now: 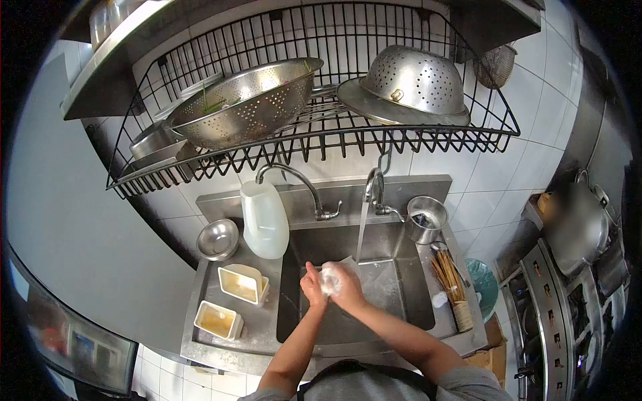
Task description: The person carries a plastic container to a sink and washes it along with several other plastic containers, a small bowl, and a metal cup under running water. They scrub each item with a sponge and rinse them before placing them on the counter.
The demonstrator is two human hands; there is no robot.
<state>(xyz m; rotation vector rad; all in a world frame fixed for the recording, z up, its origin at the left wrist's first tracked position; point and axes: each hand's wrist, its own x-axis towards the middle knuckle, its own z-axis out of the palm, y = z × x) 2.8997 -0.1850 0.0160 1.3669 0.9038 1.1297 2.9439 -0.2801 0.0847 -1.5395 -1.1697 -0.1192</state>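
Observation:
Both hands are together over the sink basin (401,294). Between them is a white, foamy-looking thing (329,281); its kind cannot be made out. My left hand (312,286) is closed against its left side, thumb pointing up. My right hand (346,286) wraps over it from the right, and a pale corner shows behind those fingers. Water runs from the right faucet (374,187) in a stream just beyond my right hand.
Left of the basin stand a plastic jug (265,220), a metal bowl (218,240) and white containers (218,321). A metal pot (426,219) and a bundle of thin sticks (451,284) are on the right. Overhead, a wire rack (321,134) holds colanders (247,100).

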